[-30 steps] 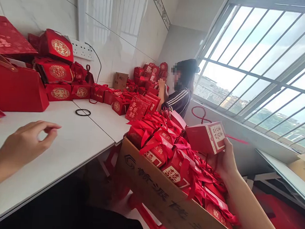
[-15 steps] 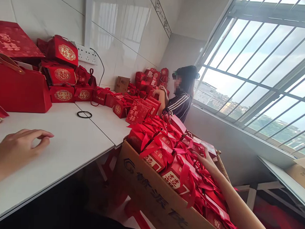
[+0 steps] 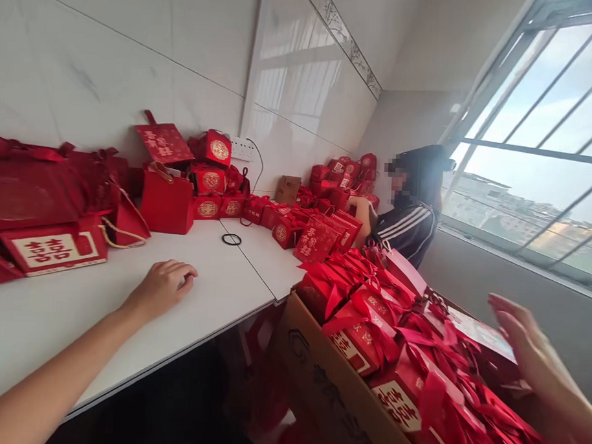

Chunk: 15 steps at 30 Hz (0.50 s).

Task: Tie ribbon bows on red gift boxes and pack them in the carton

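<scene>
My left hand (image 3: pixel 170 282) rests on the white table (image 3: pixel 210 310) with its fingers curled in and nothing visible in it. A black ring-shaped band (image 3: pixel 231 239) lies on the tabletop beyond it. My right hand (image 3: pixel 527 337), blurred by motion, is raised over the right side of a cardboard box (image 3: pixel 315 371). Its fingers are stretched out and it holds nothing. The box is full of red gift boxes (image 3: pixel 399 397) tied with red ribbons and bearing gold and cream characters. A pale printed card or lid (image 3: pixel 481 332) lies among them, near my right fingers.
Red gift bags (image 3: pixel 168 201) and stacked red boxes (image 3: pixel 210 180) line the wall side of the table. A small brown carton (image 3: pixel 288 190) stands at the back beside a power strip (image 3: pixel 241 149). Another person (image 3: pixel 407 219) works at the far end by the barred window (image 3: pixel 536 159).
The view has swung left, showing more red boxes on the left. My right hand has lifted off the ribboned boxes and opened. My left hand stays over the table, its fingers curled.
</scene>
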Each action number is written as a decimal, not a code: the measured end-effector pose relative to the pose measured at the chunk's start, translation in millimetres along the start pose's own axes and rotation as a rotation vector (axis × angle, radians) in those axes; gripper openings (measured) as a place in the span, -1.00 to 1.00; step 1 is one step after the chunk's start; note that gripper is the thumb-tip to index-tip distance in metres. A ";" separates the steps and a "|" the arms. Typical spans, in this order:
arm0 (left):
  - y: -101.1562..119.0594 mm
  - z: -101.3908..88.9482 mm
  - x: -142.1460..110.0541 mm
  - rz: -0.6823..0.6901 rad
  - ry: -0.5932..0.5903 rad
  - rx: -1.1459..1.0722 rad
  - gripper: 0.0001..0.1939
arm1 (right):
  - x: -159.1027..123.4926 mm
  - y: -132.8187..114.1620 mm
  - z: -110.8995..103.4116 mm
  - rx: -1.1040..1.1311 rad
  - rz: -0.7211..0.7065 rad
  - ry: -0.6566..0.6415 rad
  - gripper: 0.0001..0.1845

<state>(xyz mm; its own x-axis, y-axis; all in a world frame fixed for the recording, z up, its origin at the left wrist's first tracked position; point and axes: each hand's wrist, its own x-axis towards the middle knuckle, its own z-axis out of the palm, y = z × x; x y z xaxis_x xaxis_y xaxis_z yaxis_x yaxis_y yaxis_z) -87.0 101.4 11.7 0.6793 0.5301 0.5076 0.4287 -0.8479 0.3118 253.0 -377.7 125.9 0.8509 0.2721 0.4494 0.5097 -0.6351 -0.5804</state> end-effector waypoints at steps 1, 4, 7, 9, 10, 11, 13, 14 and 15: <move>1.7 -0.8 -0.9 -0.003 -0.008 -0.003 -0.77 | 3.4 -13.7 -0.7 -0.062 -0.090 0.070 -0.36; 5.4 -2.9 -4.2 -0.011 -0.013 -0.019 -0.77 | 4.7 -73.3 10.3 -0.168 -0.539 0.140 -0.51; 7.7 -4.7 -7.8 -0.036 0.006 -0.087 -0.80 | -5.3 -148.0 38.4 -0.151 -1.168 0.078 -0.65; 8.6 -5.5 -9.7 -0.060 0.024 -0.101 -0.82 | -15.2 -195.4 63.7 -0.068 -1.497 0.007 -0.73; 8.8 -5.7 -10.5 -0.073 0.034 -0.101 -0.82 | -20.8 -216.4 78.1 -0.024 -1.624 -0.046 -0.77; 9.0 -5.8 -11.2 -0.086 0.044 -0.101 -0.83 | -26.7 -235.2 93.8 -0.010 -1.696 -0.109 -0.81; 9.3 -6.0 -12.2 -0.117 0.069 -0.120 -0.83 | -39.5 -266.8 129.0 -0.006 -1.802 -0.254 -0.84; 9.4 -6.1 -12.6 -0.137 0.083 -0.135 -0.84 | -46.3 -280.1 148.5 -0.041 -1.829 -0.340 -0.83; 9.3 -6.3 -12.8 -0.160 0.100 -0.155 -0.84 | -53.3 -292.5 168.9 -0.077 -1.845 -0.414 -0.82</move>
<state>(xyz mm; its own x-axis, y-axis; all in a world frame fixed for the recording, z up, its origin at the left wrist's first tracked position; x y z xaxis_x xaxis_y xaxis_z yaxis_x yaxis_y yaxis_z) -95.4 86.7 13.1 0.5447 0.6608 0.5164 0.4244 -0.7483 0.5099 80.1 -84.4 157.0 -0.6995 0.6823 0.2124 0.6987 0.5907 0.4037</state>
